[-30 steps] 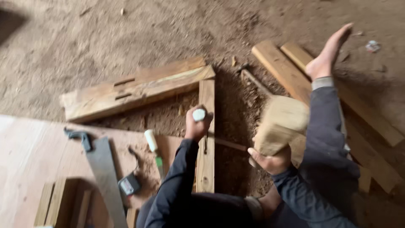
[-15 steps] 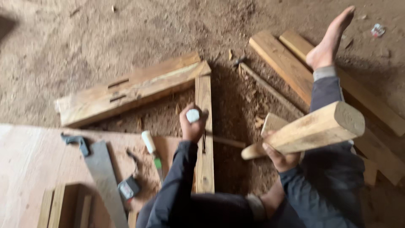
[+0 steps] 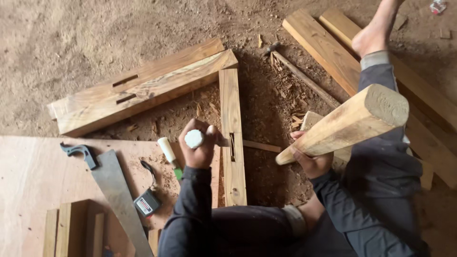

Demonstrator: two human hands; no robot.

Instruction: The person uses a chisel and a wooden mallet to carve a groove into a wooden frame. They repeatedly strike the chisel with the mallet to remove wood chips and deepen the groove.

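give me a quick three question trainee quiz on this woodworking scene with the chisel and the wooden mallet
1. True or false: the left hand grips a white-capped chisel handle beside the narrow upright plank with a slot.
2. Which hand holds the thick pale wooden mallet? A. left B. right C. neither
3. Fill in: the grey-bladed handsaw with a dark handle lies on the flat plywood sheet, to the ____ of the small tape measure.

Key
1. True.
2. B: the right hand grips its lower end, with the head raised off the plank.
3. Left.
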